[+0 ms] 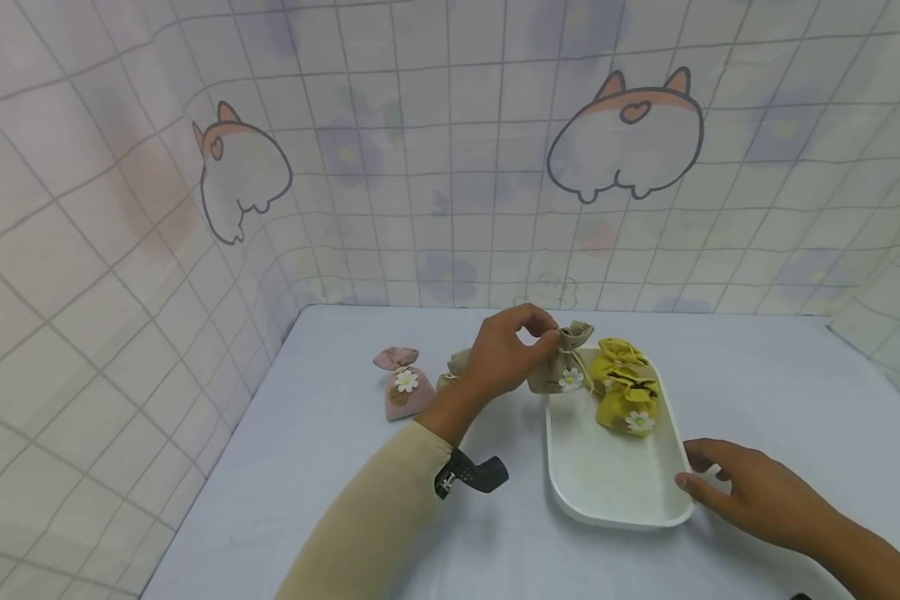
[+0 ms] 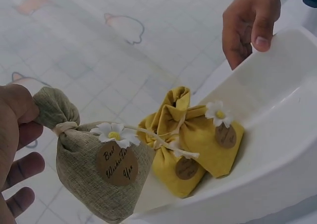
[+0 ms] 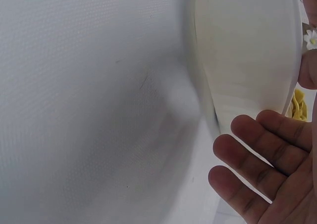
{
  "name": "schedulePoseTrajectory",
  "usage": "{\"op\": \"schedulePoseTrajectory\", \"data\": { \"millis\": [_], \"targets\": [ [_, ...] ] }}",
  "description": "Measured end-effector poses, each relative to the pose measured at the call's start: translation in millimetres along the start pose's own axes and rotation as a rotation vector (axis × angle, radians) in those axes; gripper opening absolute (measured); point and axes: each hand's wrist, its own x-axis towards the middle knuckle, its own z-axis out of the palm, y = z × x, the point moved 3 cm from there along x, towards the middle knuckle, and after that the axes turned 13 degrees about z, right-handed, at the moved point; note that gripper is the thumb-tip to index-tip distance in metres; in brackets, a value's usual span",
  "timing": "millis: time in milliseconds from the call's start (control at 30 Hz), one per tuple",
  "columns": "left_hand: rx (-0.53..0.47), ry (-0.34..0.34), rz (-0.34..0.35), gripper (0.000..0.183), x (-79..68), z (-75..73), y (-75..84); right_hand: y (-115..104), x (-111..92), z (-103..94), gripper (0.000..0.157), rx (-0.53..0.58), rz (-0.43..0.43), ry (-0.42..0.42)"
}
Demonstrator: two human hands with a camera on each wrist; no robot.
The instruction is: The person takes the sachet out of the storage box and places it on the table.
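My left hand [image 1: 512,350] pinches the gathered neck of a grey-green drawstring sachet [image 1: 547,375] between thumb and finger. The sachet hangs over the far left rim of a white tray [image 1: 615,492]. It bears a white daisy and a round brown label [image 2: 117,164]. Two yellow sachets [image 1: 630,396] lie in the far end of the tray, one overlapping the other. My right hand [image 1: 757,496] holds the tray's right rim near the front corner, thumb over the edge. Its other fingers [image 3: 247,159] lie along the outer wall.
A pink sachet [image 1: 408,398] with a daisy lies to the left on the white-covered table [image 1: 285,517]. Another grey-green sachet [image 1: 457,363] is partly hidden behind my left hand. A checked cloth [image 1: 450,167] with cartoon animals hangs behind and at the left.
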Motion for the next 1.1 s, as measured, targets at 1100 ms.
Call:
{"op": "schedulePoseTrajectory", "data": {
  "millis": [1100],
  "targets": [
    [-0.029,-0.024,-0.093,0.005,-41.0,-60.3,-20.9,0,1,-1.1,0.070,-0.012,0.011,-0.017]
  ]
}}
